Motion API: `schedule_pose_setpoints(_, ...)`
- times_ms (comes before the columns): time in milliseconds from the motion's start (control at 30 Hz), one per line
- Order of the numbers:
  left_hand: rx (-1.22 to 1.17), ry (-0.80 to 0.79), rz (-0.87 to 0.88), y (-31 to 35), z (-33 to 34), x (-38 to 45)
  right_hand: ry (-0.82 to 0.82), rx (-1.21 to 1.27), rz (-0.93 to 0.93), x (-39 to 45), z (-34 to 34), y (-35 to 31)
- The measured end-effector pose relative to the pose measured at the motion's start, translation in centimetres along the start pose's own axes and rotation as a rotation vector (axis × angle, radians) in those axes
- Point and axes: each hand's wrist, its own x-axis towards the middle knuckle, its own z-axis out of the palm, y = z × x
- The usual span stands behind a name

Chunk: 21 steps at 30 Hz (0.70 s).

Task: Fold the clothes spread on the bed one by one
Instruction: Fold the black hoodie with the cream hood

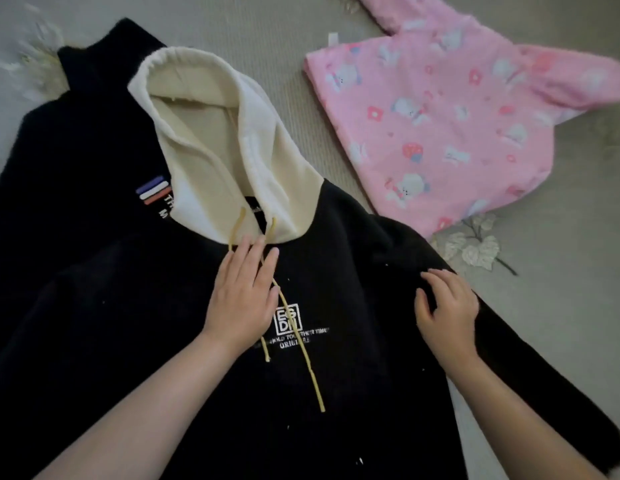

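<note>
L grip (244,292) flat, fleecy hoodie (163,341).

Two bare forearms, uncovered from wrist to frame edge with no sleeves, watch, bracelet or rings in sight, end in a left hand (244,289) and right hand (445,306) with short, unpainted nails.

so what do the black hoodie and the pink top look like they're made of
Black hoodie: looks like thick, matte knit fleece, probably a cotton blend; it lies heavy and soft, with pale lint specks and a cream hood of the same fuzzy look. Pink top: seems thin printed fabric with a softly brushed surface, perhaps flannel; the blur leaves that open.
</note>
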Motion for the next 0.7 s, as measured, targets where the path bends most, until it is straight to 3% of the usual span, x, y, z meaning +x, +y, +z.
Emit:
schedule_pose_setpoints(167, 0.014, -0.134, 0.190, 6.0, 3.0, -1.1, -0.117, -0.164, 0.457, -7.3, -2.7, 9.2)
schedule_pose_setpoints(333, 0.023, -0.365, 0.049, 10.6, 6.9, -3.0, -0.334, -0.242, 0.805, -11.5, -4.1, 14.1)
schedule_pose_setpoints(400, 0.133, -0.450, 0.010, 11.5, 8.3, -4.2, -0.381, -0.245, 0.812, -12.6, -4.1, 15.1)
schedule_pose_setpoints(533, 0.231, -0.497, -0.034, 12.1, 8.8, -4.7, -0.441, -0.329, 0.610, -13.6, -3.8, 16.5)
schedule_pose_setpoints(700, 0.261, -0.568, -0.034, 12.5, 7.4, -3.8, -0.315, -0.122, 0.800, -11.5, -4.2, 18.5)
